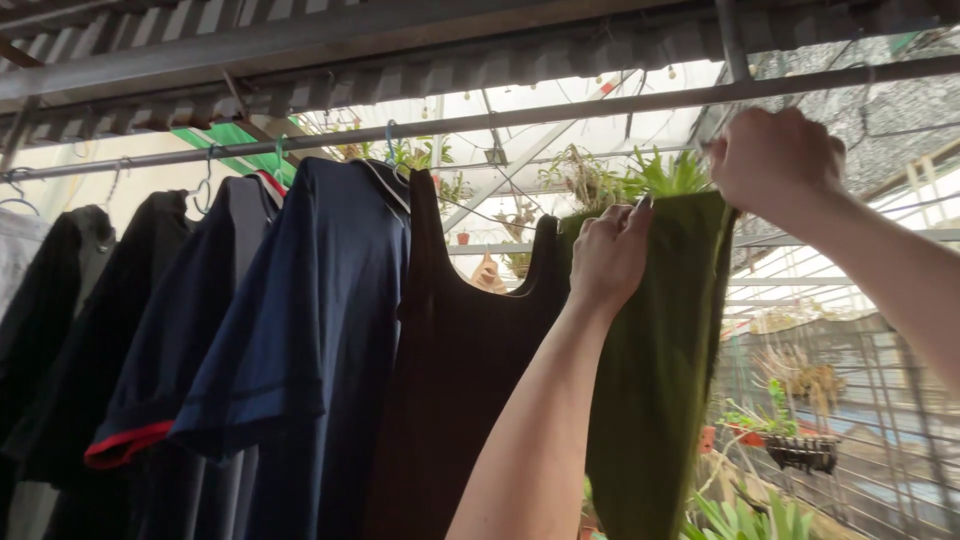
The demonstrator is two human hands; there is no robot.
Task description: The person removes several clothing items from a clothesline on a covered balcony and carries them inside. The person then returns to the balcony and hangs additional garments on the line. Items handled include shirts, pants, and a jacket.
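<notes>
Biggest thing up here is the metal rail running across under the corrugated roof, loaded with a row of dark clothes on hangers: a black top far left, a dark shirt with a red hem, a navy shirt, then a dark brown tank top. Right next to that tank top hangs the olive green garment, which is what both hands are on, its top edge up at rail height and the rest dropping straight down. My left hand has its fingers curled and pinched on the upper left edge of the green cloth, and my right hand is balled up at the upper right corner just under the rail, fingers closed, though I can't tell if they're clamping fabric, a hanger hook or the rail itself. If I were doing this bit carefully I'd keep the top edge level between the two hands, smooth the cloth flat so it doesn't bunch, and leave a gap from the tank top so air gets through. Potted plants sit behind, well apart
</notes>
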